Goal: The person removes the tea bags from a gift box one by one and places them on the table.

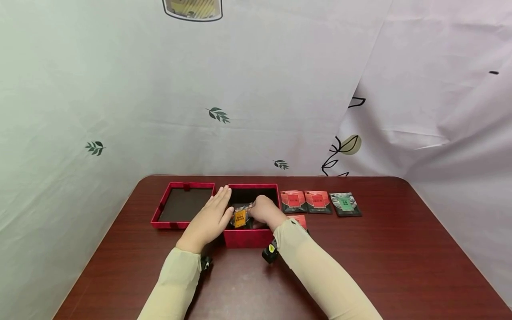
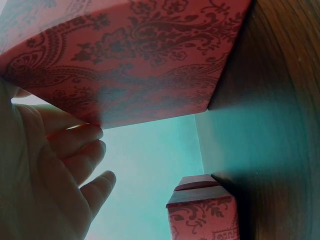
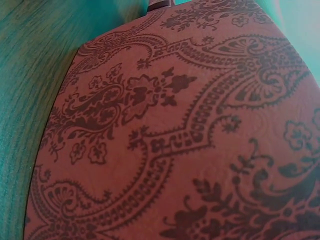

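Observation:
A red box with a dark inside stands on the table, its wall patterned with dark flowers. Inside it lies a dark sachet with an orange label. My right hand reaches down into the box, its curled fingers gripping the sachet's right edge; the fingertips are partly hidden. Along the box's left wall lies my left hand, fingers straight, touching the rim. In the left wrist view, the fingers are beside the box wall. Only the patterned box wall shows in the right wrist view, without the hand.
Left of the box lies a red lid, dark inside facing up. To the right are two red-labelled sachets, a green-labelled sachet, and another red one partly hidden by the right forearm. A pale curtain hangs behind the table.

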A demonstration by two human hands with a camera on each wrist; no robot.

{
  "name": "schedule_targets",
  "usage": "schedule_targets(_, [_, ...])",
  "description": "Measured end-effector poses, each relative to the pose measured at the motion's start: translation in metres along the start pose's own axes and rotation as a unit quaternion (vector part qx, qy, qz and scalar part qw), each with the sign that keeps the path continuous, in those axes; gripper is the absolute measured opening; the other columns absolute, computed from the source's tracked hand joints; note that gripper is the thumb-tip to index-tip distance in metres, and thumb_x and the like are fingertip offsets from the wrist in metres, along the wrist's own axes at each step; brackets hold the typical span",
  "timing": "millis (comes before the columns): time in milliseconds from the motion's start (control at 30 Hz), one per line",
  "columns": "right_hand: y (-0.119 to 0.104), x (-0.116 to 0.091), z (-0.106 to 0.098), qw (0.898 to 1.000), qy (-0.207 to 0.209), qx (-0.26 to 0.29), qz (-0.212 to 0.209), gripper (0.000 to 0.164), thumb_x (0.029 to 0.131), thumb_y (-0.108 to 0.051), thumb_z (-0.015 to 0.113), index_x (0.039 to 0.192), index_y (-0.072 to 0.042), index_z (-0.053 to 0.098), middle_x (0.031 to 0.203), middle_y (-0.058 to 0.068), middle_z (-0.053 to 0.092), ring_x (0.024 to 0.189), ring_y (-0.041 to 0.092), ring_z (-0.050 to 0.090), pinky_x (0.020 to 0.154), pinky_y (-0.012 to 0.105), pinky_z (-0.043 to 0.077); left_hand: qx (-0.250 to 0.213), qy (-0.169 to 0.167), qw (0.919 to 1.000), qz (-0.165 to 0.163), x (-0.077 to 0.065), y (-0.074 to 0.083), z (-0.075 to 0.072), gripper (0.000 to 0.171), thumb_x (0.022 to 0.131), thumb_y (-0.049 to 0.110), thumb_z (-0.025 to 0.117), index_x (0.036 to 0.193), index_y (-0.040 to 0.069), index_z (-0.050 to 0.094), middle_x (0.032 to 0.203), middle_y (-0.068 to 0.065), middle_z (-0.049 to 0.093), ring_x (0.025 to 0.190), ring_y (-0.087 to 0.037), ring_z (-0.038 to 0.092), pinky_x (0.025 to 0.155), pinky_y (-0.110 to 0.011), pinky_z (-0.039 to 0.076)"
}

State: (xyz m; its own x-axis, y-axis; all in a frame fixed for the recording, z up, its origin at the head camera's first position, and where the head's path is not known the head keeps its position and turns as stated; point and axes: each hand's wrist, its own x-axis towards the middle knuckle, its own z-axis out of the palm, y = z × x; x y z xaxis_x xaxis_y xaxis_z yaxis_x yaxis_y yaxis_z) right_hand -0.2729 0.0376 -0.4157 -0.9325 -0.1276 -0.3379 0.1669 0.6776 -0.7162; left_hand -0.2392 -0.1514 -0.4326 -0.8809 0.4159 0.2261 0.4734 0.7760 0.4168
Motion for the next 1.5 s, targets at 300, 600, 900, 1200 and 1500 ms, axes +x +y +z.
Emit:
schedule_targets(300, [-0.001,-0.002,0.0,0.999,0.0,0.04,-0.031,0.019,0.096,-0.006,0.065,0.078,-0.004,0.062,0.078,0.01,0.065,0.05,0.017,0.063,0.054,0.032,0.059,-0.005,-0.005,0.9999,-0.01,-0.001,0.0,-0.001,0.06,0.107,0.028,0.048,0.157,-0.002,0.031,0.164,-0.018,0.027,0.153,-0.031,0.022,0.122,-0.052,0.021])
schedule_targets(600, [-0.002,-0.005,0.001,0.996,0.019,0.048,-0.073,0.01,0.097,-0.006,0.063,0.103,0.001,0.068,0.091,0.012,0.067,0.053,0.02,0.064,0.052,0.037,0.059,-0.004,-0.009,0.9999,-0.009,-0.003,0.0,-0.002,0.06,0.108,0.027,0.047,0.157,-0.003,0.031,0.164,-0.018,0.026,0.153,-0.031,0.022,0.122,-0.053,0.02])
schedule_targets(900, [-0.004,-0.016,-0.007,0.992,0.043,0.049,-0.11,0.023,0.097,-0.009,0.064,0.116,0.003,0.067,0.086,0.01,0.068,0.063,0.027,0.071,0.056,0.032,0.059,0.0,-0.005,0.9999,-0.01,-0.003,0.0,-0.003,0.06,0.108,0.028,0.048,0.157,-0.003,0.031,0.164,-0.018,0.027,0.153,-0.031,0.022,0.122,-0.053,0.021])
schedule_targets(1200, [0.008,-0.038,-0.033,0.982,0.072,0.119,-0.128,0.023,0.098,-0.005,0.063,0.12,0.001,0.066,0.089,0.01,0.065,0.073,0.024,0.068,0.07,0.042,0.063,0.003,-0.012,0.9999,-0.012,-0.003,0.001,-0.002,0.062,0.108,0.03,0.047,0.158,-0.001,0.029,0.164,-0.018,0.026,0.153,-0.03,0.021,0.122,-0.053,0.021])
schedule_targets(1500, [0.022,-0.049,-0.054,0.972,0.067,0.182,-0.136,0.024,0.098,-0.003,0.063,0.121,0.001,0.063,0.093,0.012,0.064,0.076,0.018,0.064,0.066,0.035,0.062,0.006,-0.01,0.9999,-0.01,-0.001,0.002,-0.001,0.062,0.108,0.03,0.047,0.158,-0.001,0.03,0.165,-0.018,0.026,0.153,-0.03,0.021,0.122,-0.053,0.021])
